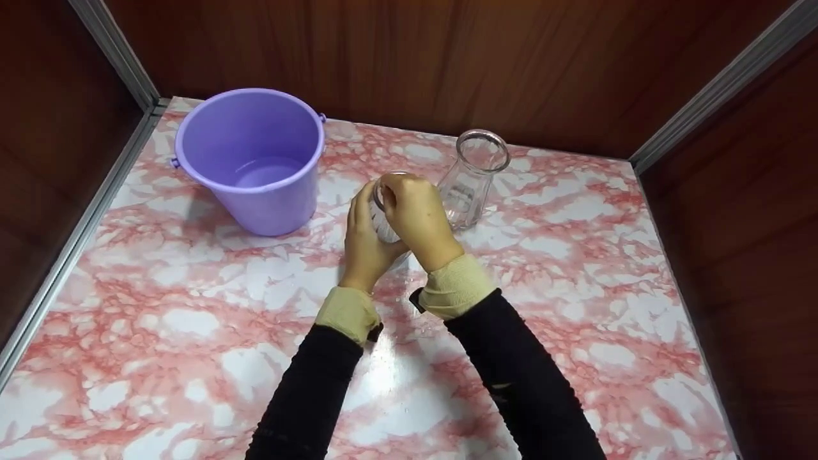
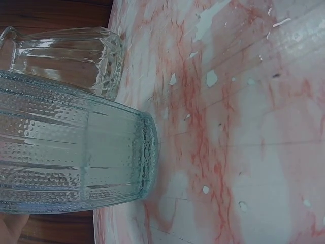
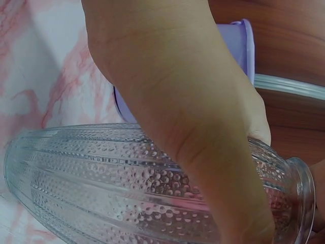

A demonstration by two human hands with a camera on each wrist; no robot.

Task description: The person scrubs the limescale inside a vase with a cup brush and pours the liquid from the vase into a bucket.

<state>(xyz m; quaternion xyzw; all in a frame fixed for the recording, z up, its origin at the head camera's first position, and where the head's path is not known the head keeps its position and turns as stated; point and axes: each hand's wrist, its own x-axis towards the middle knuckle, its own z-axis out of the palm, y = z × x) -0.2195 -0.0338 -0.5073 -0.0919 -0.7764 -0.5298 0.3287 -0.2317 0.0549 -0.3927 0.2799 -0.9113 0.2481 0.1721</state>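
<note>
Dimpled glass vase: gripped round the side by left hand, with right hand bent at its mouth, cannot tell if holding anything. On or just above desk, cannot tell which, between upright glass jar and purple bucket.

passage lies between bucket and held vase; second vase blocks right.

This looks like a small walled booth, its wider setting unclear. Beyond the right hand stands a wood-grain back panel, flanked by a left side panel and a right side panel, with grey metal strips at the corners; beneath the hand spreads a red-and-white marbled desk.
</note>
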